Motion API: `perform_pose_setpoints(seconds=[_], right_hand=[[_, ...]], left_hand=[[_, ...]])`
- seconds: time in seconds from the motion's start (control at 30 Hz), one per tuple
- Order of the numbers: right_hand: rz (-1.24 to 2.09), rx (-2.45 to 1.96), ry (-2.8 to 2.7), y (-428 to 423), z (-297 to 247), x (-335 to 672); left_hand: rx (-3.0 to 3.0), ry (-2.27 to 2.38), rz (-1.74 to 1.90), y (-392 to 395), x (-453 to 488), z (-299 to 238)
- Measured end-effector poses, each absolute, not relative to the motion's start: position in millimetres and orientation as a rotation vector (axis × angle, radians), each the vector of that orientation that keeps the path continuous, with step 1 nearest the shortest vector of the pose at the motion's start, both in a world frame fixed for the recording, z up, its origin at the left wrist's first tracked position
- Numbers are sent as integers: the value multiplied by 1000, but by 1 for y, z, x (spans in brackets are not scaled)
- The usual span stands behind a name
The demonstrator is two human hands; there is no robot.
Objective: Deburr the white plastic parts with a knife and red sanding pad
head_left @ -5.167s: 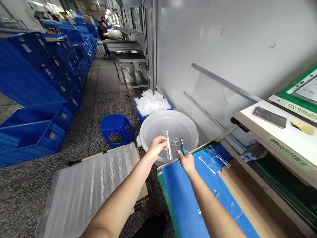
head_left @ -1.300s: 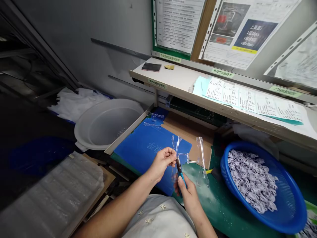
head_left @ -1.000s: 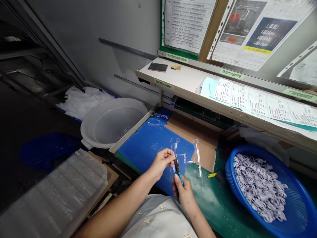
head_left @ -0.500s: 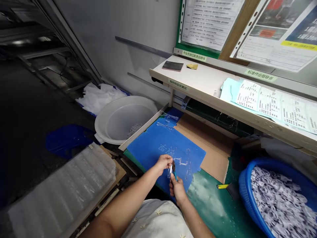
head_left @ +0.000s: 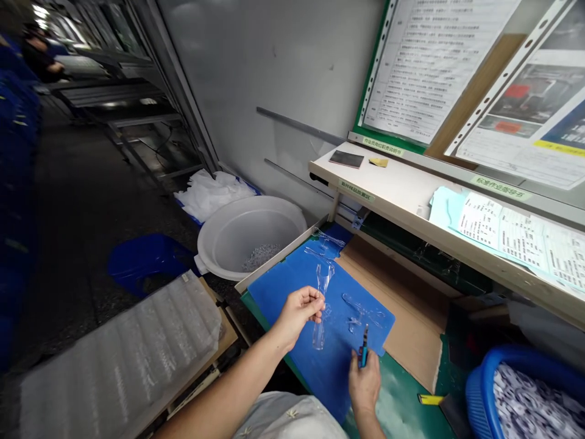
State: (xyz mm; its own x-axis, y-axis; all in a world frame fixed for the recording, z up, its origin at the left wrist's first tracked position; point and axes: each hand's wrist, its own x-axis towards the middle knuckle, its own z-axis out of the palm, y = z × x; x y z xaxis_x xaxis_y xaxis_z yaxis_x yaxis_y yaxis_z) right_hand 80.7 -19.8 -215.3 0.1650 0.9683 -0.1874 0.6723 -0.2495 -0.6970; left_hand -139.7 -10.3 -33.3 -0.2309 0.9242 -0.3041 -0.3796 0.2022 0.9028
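My left hand (head_left: 304,308) is closed on a clear plastic piece (head_left: 319,335), long and flat with a forked upper end, held up over the blue mat (head_left: 292,286). In my right hand (head_left: 364,378) is a pair of side cutters (head_left: 364,347) with blue handles, its tip pointing away from me and apart from the plastic. Just beyond that tip another clear plastic part (head_left: 359,308) with thin branches lies on the mat. Several more clear pieces (head_left: 326,241) rest at the mat's far corner.
A large pale tub (head_left: 219,244) with small clear scraps stands left of the table. Cardboard (head_left: 397,299) lies beyond the mat. At right is a blue basket (head_left: 478,390) full of small white-and-dark pieces. A shelf (head_left: 393,189) overhangs the back. Bubble-wrap-like sheeting (head_left: 123,353) lies at left.
The clear piece in my left hand has come apart from the branched part and is lifted. My right hand has drawn away to the right with the cutters. The view has tilted up and left.
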Motion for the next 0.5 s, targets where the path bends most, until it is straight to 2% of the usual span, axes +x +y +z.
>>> perform_pose_setpoints(seconds=[0.13, 0.27, 0.4, 0.5], right_hand=[[711, -2038, -1527, 20, -219, 70], [657, -2146, -1475, 52, -217, 66], [657, -2189, -1575, 60, -199, 77], [721, -2028, -1874, 66, -179, 86]], left_hand=[[663, 1252, 1400, -19, -152, -15], [664, 1337, 1430, -30, -170, -25], [498, 1592, 1476, -64, -205, -75], [202, 1871, 1480, -114, -240, -129]])
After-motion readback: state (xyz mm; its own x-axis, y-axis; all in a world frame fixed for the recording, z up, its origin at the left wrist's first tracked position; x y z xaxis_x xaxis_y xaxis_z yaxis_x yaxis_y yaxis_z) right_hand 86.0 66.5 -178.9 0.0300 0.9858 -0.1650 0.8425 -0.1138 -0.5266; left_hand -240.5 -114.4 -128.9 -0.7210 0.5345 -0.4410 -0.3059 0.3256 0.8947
